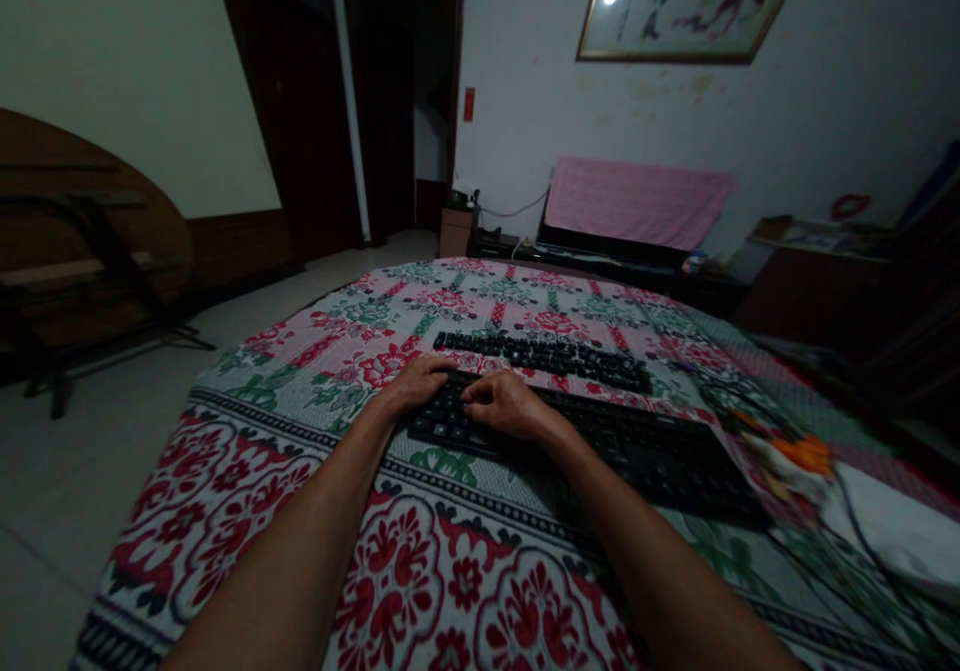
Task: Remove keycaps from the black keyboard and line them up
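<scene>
A black keyboard lies at a slant on the patterned cloth in front of me. My left hand grips its far left corner, thumb along the top edge and the other fingers partly hidden. Over the left-hand keys, my right hand is closed, with thumb and forefinger pinched together at the key rows. Whatever may be between those fingertips is too small to make out. Just beyond the keyboard, black keycaps lie in rows on the cloth, set out like a keyboard's layout.
A floral cloth covers the table. To the right lie dark cables, an orange item and a white sheet-like thing. A folded round table leans at the left wall. Behind is a pink cloth over a dark object.
</scene>
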Motion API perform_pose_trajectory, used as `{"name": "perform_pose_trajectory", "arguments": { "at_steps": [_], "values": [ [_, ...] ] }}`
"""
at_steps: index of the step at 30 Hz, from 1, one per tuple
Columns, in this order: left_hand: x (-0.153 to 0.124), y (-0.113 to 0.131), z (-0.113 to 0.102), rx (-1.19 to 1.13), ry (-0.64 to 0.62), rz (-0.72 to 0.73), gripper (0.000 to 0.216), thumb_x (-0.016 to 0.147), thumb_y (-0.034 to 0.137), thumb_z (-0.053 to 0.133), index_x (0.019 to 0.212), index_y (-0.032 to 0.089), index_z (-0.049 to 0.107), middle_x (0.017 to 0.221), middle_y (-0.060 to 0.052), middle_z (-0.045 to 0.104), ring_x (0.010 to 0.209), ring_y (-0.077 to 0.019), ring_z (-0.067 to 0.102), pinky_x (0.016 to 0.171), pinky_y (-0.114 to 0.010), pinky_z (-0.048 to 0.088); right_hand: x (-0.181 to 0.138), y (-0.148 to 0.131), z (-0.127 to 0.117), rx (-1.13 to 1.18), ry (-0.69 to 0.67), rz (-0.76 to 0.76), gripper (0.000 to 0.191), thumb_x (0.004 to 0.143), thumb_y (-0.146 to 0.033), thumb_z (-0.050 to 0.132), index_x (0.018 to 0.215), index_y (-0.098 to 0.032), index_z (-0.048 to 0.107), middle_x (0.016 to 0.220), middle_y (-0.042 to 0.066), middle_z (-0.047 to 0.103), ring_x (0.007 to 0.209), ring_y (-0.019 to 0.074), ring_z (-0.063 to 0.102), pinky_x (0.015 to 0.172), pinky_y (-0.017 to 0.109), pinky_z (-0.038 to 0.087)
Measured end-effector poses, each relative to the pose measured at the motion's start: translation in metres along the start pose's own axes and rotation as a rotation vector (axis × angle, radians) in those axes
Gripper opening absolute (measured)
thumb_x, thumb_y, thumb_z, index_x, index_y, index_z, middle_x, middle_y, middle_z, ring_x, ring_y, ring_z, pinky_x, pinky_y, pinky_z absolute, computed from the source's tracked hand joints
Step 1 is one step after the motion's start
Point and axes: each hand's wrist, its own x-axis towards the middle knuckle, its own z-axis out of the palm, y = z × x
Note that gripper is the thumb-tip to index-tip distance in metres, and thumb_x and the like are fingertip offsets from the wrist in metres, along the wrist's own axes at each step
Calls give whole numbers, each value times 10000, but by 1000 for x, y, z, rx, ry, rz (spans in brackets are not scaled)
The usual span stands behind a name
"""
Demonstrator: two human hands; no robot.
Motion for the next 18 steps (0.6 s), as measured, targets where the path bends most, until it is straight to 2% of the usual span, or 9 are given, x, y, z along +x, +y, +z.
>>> {"name": "perform_pose_trajectory", "arguments": {
  "at_steps": [5,12,15,18],
  "values": [
    [-1,1,-2,10,-5,34,397,667,130,416,1025,143,589,1088,-46,584,1024,-168,498,904,-275,372,3,5,3,-8,25,67,243,659,-221,535,844,-138,670,640,-5,633,512,78,477,476,174,338],
    [-1,2,-2,-2,-16,43,407,660,140,423,1033,121,582,1083,-64,583,1020,-175,498,908,-281,367,7,9,3,74,13,108,244,638,-201,569,845,-143,683,719,11,669,549,89,527,502,177,377],
    [-3,3,-5,-36,-64,41,441,668,256,490,1083,120,550,1114,-71,561,1024,-194,496,890,-287,384,8,9,1,93,-6,120,242,628,-197,580,837,-138,686,695,3,662,527,78,505,491,173,362],
    [-6,4,-11,-55,-142,13,573,623,387,560,1141,149,507,1175,-65,519,1067,-226,466,897,-317,380,7,4,-2,72,-36,138,228,629,-207,580,815,-133,690,603,-14,626,469,61,437,455,173,317]
  ]
}}
